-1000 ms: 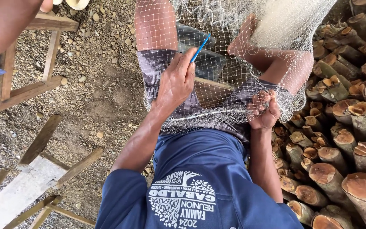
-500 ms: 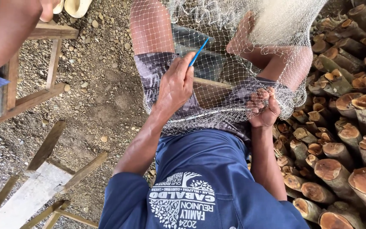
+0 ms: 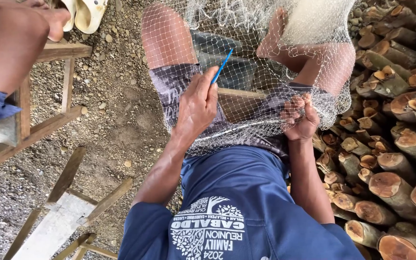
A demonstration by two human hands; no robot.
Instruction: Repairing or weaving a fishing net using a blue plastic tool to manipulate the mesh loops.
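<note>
The left hand (image 3: 197, 103) is closed around the lower end of a slim blue plastic netting needle (image 3: 222, 66), fingers pressed together on it, the tip slanting up and away over the lap; the right hand (image 3: 300, 117) is curled shut on a bunched fold of the pale, fine-meshed fishing net (image 3: 246, 33), pinching the mesh between fingertips and thumb so that a short stretch is pulled taut between the two hands; that net is draped over both bare knees and across the patterned grey shorts (image 3: 174, 86), its lower edge gathered along the waist just above the dark blue printed shirt (image 3: 237, 207); a flat wooden slat (image 3: 239, 93) lies across the lap beneath the mesh, between the two hands.

As a judgement, the work sits somewhere in the middle: the needle is in hand and one spot is tensioned for it, but most of the net hangs loose toward the top edge of the view, and which meshes are finished and which are left cannot be told from here.

Outward, pebbly gravel ground (image 3: 116, 115) lies to the left with rough wooden frames (image 3: 68, 192) on it; a stack of cut logs (image 3: 391, 163), ends outward, fills the right side; another person's arm (image 3: 10, 43) reaches in at the top left corner.
</note>
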